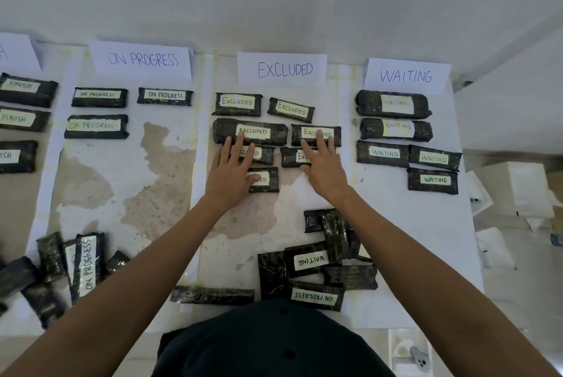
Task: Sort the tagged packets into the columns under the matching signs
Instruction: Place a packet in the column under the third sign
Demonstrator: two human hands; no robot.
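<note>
Your left hand (230, 177) and right hand (324, 171) both lie flat on the desk (396, 224), fingers straight and spread, below the white paper EXCLUDED sign (281, 69). Neither one grips anything. They press on the lower rows of the black plastic-wrapped packets (237, 104) with pale EXCLUDED tags, and seven of these lie under that sign.

To the right of the EXCLUDED sign, five packets sit under the white paper WAITING sign (406, 75). To its left, three sit under the white paper ON PROGRESS sign (142, 59). Further left, FINISH-tagged packets (27, 90) run off the edge of the view.

You look a good way through, but not finished. Well below the EXCLUDED sign, toward your body, a loose heap of packets (316, 267) shows WAITING and ON PROGRESS tags. A second heap (82, 264) lies below and to the left, and one lone dark packet (213, 296) lies with no tag showing. All of these need placing.
</note>
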